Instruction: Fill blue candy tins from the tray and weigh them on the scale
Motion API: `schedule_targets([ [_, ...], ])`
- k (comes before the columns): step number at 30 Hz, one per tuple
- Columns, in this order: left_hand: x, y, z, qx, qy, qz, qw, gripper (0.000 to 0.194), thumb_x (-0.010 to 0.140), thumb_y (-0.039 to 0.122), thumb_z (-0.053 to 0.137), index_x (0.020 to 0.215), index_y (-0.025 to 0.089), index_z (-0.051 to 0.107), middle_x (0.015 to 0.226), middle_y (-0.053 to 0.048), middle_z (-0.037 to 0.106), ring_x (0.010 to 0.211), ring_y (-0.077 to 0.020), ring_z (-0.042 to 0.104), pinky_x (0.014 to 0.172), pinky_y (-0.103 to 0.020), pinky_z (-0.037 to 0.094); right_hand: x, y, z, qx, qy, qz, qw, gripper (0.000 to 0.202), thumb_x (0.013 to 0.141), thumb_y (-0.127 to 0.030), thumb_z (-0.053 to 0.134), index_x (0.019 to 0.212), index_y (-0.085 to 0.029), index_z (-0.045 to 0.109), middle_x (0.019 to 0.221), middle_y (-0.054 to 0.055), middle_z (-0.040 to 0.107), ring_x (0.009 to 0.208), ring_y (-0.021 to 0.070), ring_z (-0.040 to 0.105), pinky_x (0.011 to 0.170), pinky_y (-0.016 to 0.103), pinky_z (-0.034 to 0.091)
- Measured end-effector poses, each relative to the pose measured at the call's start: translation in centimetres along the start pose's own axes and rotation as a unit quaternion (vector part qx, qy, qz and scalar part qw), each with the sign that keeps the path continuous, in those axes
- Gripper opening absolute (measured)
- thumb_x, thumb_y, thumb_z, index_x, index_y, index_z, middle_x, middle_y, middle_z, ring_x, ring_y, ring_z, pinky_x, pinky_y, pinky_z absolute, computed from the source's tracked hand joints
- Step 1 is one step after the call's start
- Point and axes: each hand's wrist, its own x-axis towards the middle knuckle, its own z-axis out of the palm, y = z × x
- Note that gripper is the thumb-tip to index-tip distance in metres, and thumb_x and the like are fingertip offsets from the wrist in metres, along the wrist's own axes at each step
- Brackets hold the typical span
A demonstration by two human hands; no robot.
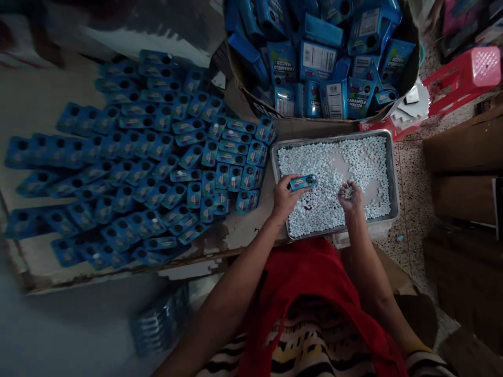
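Observation:
My left hand (286,198) grips a small blue candy box (302,182) above the left half of a metal tray (394,180). A dark round opening shows at the right end of the box. Small pale blue and white candies (314,209) cover most of the tray's bottom. Over the right half of the tray, my right hand (351,196) is turned up with its fingers curled around several of these candies. A short gap separates my right hand from the box.
Rows of blue boxes (129,144) with round holes stand on the table (231,235) at left. A cardboard carton (245,86) behind the tray holds many more. A red plastic stool (485,65) stands at right, near stacked brown cartons (463,152).

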Motion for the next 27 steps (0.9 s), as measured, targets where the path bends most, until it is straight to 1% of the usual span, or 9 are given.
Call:
schedule_targets([
  [3,0.3,-0.7,0.8,-0.042,-0.027,-0.02,0.999,0.043,0.072,0.034,0.099,0.11,0.022,0.081,0.109,-0.006,0.079,0.097,-0.026,0.074,0.093,-0.036,0.058,-0.8,1.0,-1.7,-0.024,0.033,0.006,0.999,0.036,0.083,-0.045,0.087,0.085,-0.026,0.057,0.067,-0.006,0.056,0.053,0.0111,0.05,0.045,0.018,0.042],
  [7,0.7,-0.4,1.9,-0.063,-0.034,-0.022,0.997,0.047,0.07,0.035,0.101,0.112,0.023,0.082,0.111,-0.006,0.079,0.103,-0.0257,0.074,0.097,-0.035,0.057,-1.7,1.3,-2.5,-0.088,0.032,0.005,0.996,0.042,0.077,-0.052,0.091,0.085,-0.024,0.061,0.067,-0.004,0.06,0.05,0.0097,0.047,0.041,0.018,0.032],
  [11,1.1,0.3,1.1,-0.058,-0.025,-0.02,0.998,0.047,0.068,0.029,0.102,0.111,0.023,0.083,0.11,-0.005,0.077,0.103,-0.0257,0.073,0.097,-0.035,0.057,-2.7,0.3,-1.3,-0.155,-0.013,-0.04,0.987,0.049,0.07,-0.062,0.092,0.084,-0.024,0.064,0.069,-0.003,0.062,0.058,0.0113,0.052,0.049,0.021,0.035],
  [14,1.3,0.5,0.2,-0.043,-0.017,-0.016,0.999,0.045,0.069,0.02,0.101,0.11,0.024,0.083,0.109,-0.004,0.076,0.104,-0.0258,0.072,0.098,-0.036,0.056,-3.5,-0.8,0.7,-0.203,-0.066,-0.07,0.974,0.042,0.069,-0.055,0.094,0.084,-0.025,0.069,0.073,-0.002,0.067,0.064,0.0136,0.051,0.057,0.024,0.038],
  [16,1.3,0.6,0.0,-0.03,-0.017,-0.009,0.999,0.046,0.067,0.014,0.1,0.108,0.024,0.084,0.109,-0.004,0.076,0.107,-0.0275,0.072,0.1,-0.037,0.055,-3.8,-1.4,2.1,-0.272,-0.113,-0.116,0.949,0.031,0.076,-0.05,0.089,0.086,-0.026,0.072,0.074,-0.003,0.067,0.065,0.0154,0.051,0.061,0.027,0.04],
  [19,1.2,0.9,0.3,-0.014,-0.022,0.002,1.0,0.047,0.065,0.008,0.098,0.107,0.024,0.085,0.111,-0.005,0.076,0.112,-0.0301,0.071,0.103,-0.039,0.055,-3.8,-2.1,4.1,-0.432,-0.179,-0.226,0.855,0.01,0.09,-0.037,0.075,0.094,-0.027,0.076,0.081,-0.001,0.069,0.071,0.0201,0.055,0.072,0.032,0.044],
  [22,1.2,1.1,0.9,-0.004,-0.027,0.009,1.0,0.043,0.068,0.009,0.098,0.106,0.025,0.085,0.111,-0.005,0.076,0.111,-0.0304,0.071,0.102,-0.04,0.055,-3.4,-2.6,5.5,-0.543,-0.196,-0.265,0.772,0.021,0.085,-0.017,0.072,0.101,-0.029,0.077,0.095,0.003,0.076,0.088,0.0283,0.067,0.087,0.038,0.05],
  [25,1.2,1.2,1.3,0.002,-0.024,0.013,1.0,0.04,0.071,0.012,0.098,0.106,0.025,0.085,0.11,-0.004,0.077,0.11,-0.0298,0.072,0.101,-0.039,0.055,-3.1,-2.6,5.7,-0.564,-0.196,-0.254,0.761,0.036,0.078,-0.011,0.075,0.108,-0.031,0.079,0.098,0.003,0.077,0.095,0.0308,0.069,0.092,0.039,0.051],
  [27,1.1,1.1,1.5,0.004,-0.02,0.011,1.0,0.041,0.07,0.01,0.098,0.107,0.025,0.085,0.109,-0.004,0.077,0.11,-0.0296,0.072,0.099,-0.039,0.055,-2.9,-2.3,5.3,-0.527,-0.184,-0.24,0.794,0.035,0.078,-0.017,0.08,0.11,-0.031,0.079,0.091,0.0,0.074,0.087,0.0272,0.067,0.087,0.037,0.051],
])
